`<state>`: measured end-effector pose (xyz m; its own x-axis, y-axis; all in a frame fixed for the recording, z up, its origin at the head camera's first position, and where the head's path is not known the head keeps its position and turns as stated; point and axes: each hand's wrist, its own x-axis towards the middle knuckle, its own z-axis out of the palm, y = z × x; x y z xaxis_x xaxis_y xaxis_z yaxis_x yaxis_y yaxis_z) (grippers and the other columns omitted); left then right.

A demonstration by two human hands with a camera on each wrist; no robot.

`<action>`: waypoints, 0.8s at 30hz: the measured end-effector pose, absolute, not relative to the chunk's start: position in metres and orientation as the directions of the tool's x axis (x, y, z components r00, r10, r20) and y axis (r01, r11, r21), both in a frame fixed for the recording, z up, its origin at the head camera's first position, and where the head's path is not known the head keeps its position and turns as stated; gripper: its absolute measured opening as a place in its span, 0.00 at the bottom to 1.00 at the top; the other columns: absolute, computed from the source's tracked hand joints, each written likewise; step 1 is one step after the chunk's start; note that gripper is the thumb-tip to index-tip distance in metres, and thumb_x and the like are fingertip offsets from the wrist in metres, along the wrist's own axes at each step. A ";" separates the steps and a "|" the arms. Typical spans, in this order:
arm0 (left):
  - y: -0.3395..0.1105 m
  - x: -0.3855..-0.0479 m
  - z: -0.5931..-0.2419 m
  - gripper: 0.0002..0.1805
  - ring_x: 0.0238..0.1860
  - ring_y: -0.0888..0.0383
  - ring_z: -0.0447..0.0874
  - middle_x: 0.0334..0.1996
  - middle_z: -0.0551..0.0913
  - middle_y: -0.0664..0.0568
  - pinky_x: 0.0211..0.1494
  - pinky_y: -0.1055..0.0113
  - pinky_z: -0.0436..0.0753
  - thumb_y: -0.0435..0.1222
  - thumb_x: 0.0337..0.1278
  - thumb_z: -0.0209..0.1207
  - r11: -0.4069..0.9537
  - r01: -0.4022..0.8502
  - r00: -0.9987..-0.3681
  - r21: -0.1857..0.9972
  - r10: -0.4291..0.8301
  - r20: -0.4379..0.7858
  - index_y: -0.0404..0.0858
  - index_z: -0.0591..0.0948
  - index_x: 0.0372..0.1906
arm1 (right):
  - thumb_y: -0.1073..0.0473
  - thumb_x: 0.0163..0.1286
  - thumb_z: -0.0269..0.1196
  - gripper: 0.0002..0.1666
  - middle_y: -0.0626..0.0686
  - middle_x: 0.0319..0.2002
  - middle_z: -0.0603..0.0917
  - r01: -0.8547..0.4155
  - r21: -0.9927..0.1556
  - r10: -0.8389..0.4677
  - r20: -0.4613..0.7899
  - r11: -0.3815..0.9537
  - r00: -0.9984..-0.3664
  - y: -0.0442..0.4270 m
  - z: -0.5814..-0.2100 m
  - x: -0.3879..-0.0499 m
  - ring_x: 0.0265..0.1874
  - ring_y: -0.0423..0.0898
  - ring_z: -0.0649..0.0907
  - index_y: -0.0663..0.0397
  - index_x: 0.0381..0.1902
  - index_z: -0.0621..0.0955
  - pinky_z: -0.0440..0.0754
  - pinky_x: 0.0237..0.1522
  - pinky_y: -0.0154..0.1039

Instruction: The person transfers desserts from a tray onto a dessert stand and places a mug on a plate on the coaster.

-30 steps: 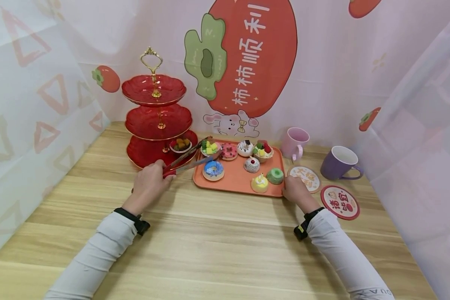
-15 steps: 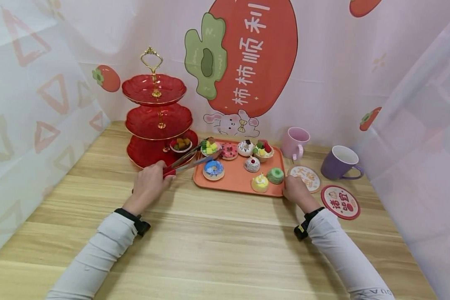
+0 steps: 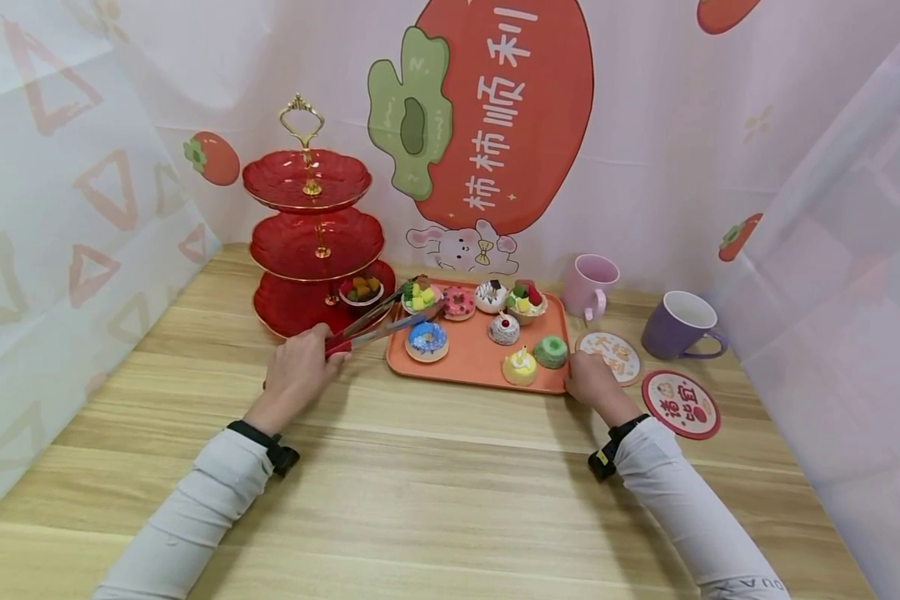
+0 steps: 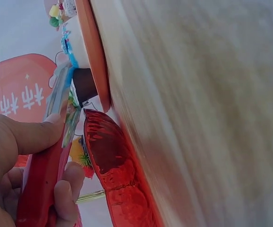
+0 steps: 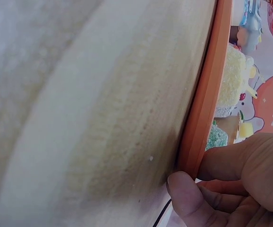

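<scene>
My left hand (image 3: 297, 371) grips the red handles of metal food tongs (image 3: 378, 331). The tongs' arms are spread, one tip on each side of a fruit-topped tart (image 3: 421, 296) at the tray's back left corner; whether they touch it I cannot tell. A blue-iced donut (image 3: 427, 340) lies just in front of the tongs. In the left wrist view, thumb and fingers wrap the tongs' red handle (image 4: 42, 179). My right hand (image 3: 598, 385) pinches the front right corner of the orange tray (image 3: 461, 358); the right wrist view shows fingers on its rim (image 5: 193, 158).
A red three-tier stand (image 3: 318, 242) is left of the tray, with a small tart (image 3: 362, 289) on its bottom tier. Several toy pastries share the tray. A pink mug (image 3: 589, 283), a purple mug (image 3: 675, 325) and two round coasters (image 3: 681, 404) stand or lie to the right.
</scene>
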<state>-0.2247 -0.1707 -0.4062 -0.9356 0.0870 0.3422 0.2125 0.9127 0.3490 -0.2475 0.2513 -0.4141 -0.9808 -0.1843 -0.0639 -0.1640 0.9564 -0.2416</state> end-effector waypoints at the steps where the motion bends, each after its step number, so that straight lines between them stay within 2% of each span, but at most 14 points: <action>1: -0.171 -0.224 -0.406 0.16 0.19 0.48 0.72 0.20 0.74 0.46 0.21 0.55 0.70 0.40 0.50 0.67 0.912 0.214 -0.936 0.351 0.088 0.341 0.33 0.75 0.33 | 0.71 0.55 0.58 0.06 0.55 0.19 0.72 -0.165 -0.241 -0.185 -0.063 0.957 -0.981 0.251 -0.414 -0.247 0.19 0.49 0.73 0.63 0.21 0.73 0.71 0.22 0.43; 6: -0.173 -0.220 -0.402 0.16 0.19 0.50 0.71 0.21 0.74 0.46 0.20 0.59 0.68 0.40 0.51 0.66 0.907 0.212 -0.943 0.365 0.092 0.320 0.33 0.75 0.35 | 0.70 0.56 0.58 0.06 0.54 0.20 0.72 -0.159 -0.237 -0.181 -0.075 0.958 -0.981 0.252 -0.414 -0.248 0.19 0.49 0.73 0.63 0.22 0.73 0.70 0.22 0.42; 15: -0.178 -0.211 -0.393 0.17 0.22 0.48 0.73 0.23 0.78 0.43 0.22 0.55 0.71 0.41 0.50 0.67 0.904 0.210 -0.940 0.372 0.082 0.332 0.33 0.76 0.36 | 0.70 0.58 0.58 0.05 0.54 0.19 0.71 -0.138 -0.250 -0.169 -0.106 0.958 -0.980 0.252 -0.415 -0.249 0.19 0.49 0.73 0.63 0.23 0.74 0.70 0.21 0.39; 24: -0.190 -0.196 -0.384 0.18 0.20 0.49 0.72 0.22 0.77 0.45 0.19 0.57 0.70 0.43 0.50 0.66 0.907 0.178 -0.953 0.381 0.062 0.297 0.32 0.75 0.36 | 0.69 0.58 0.58 0.05 0.54 0.20 0.72 -0.135 -0.250 -0.167 -0.111 0.959 -0.980 0.252 -0.414 -0.249 0.19 0.50 0.74 0.63 0.23 0.74 0.71 0.22 0.40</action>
<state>-0.1956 -0.1905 -0.3836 -0.9529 0.0623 0.2969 0.1781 0.9072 0.3811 -0.2489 0.2524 -0.4139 -0.9797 -0.1670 -0.1105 -0.1353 0.9588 -0.2499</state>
